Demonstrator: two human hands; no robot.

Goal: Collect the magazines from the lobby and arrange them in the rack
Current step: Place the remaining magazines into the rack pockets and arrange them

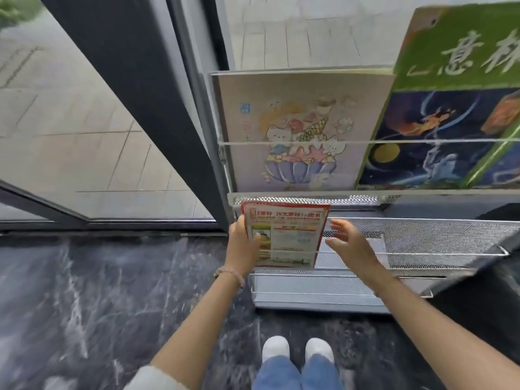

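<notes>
While left grip (242,243) holds one magazine (285,235), right grip (349,243) wide; rack (422,237) shows three.

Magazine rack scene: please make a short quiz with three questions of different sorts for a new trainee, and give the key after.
1. True or false: the right hand grips the red-bordered magazine.
2. Which tier of the rack holds the red-bordered magazine? A) upper B) middle C) lowest
3. Fill in: beside the pastel cartoon magazine on the upper tier stands a magazine with a ____ title band.

Key
1. False: the left hand holds its left edge; the right hand is open with fingers spread, beside it.
2. B
3. green
</notes>
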